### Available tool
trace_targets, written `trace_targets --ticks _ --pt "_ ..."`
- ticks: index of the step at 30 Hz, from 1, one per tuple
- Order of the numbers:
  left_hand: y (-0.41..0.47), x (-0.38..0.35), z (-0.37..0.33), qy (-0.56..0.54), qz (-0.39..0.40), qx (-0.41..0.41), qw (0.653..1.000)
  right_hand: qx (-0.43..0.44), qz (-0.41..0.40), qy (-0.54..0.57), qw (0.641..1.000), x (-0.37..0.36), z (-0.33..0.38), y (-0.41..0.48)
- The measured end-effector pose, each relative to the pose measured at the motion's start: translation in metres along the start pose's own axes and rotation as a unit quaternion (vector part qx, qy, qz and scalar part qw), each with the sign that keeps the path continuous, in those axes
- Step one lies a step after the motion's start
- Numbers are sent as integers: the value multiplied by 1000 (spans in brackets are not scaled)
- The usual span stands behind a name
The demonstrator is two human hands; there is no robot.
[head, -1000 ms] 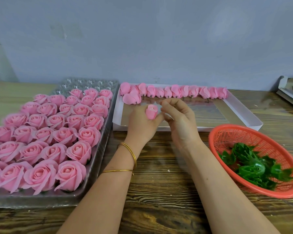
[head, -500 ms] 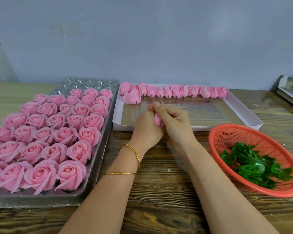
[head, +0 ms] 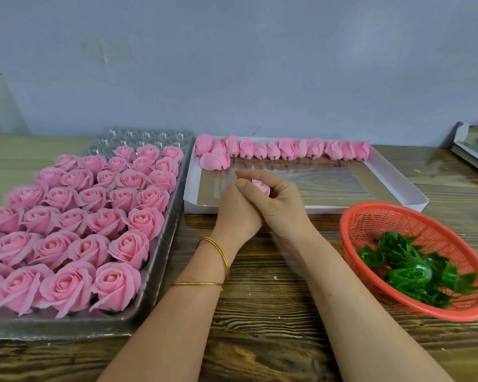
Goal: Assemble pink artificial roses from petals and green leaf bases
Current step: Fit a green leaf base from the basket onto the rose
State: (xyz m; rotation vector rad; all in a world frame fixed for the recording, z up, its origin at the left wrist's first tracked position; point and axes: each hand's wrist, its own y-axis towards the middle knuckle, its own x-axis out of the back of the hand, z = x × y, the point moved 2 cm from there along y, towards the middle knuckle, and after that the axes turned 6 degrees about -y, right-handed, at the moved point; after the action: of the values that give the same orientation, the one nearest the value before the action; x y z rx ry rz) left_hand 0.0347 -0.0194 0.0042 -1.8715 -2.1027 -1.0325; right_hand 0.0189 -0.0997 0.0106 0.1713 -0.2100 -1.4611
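**Pink bud pressed between two hands, no green base on it yet**

Both hands meet at the centre of the frame, in front of the white box (head: 398, 186). The left hand (head: 238, 213) and the right hand (head: 282, 199) are both curled close around one pink bud (head: 260, 185), of which only the top shows between the fingers.

The leaf bases (head: 409, 271) lie in the red basket (head: 370, 216) at the lower right, well apart from the hands. More petal buds (head: 287, 148) line the box's far edge. The finished roses (head: 108, 221) fill the tray (head: 160, 260) on the left of the worktop (head: 260, 340).

The likely risk is pressure. The petals look soft, so a tight squeeze could crease or bruise them. If one hand lets go to reach the basket, the bud may loosen or slip. A reaching forearm could also catch the basket's rim and tip it.
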Motion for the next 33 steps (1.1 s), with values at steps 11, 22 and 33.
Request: trace_targets --ticks 11,22,33 --pt "0 7 -1 -39 -29 -10 999 27 32 -172 984 -1 0 -3" --pt "1 9 1 -52 5 -9 999 57 68 -252 964 5 2 -3" --pt "-8 6 -5 -210 159 6 965 -68 -73 9 995 16 10 4"
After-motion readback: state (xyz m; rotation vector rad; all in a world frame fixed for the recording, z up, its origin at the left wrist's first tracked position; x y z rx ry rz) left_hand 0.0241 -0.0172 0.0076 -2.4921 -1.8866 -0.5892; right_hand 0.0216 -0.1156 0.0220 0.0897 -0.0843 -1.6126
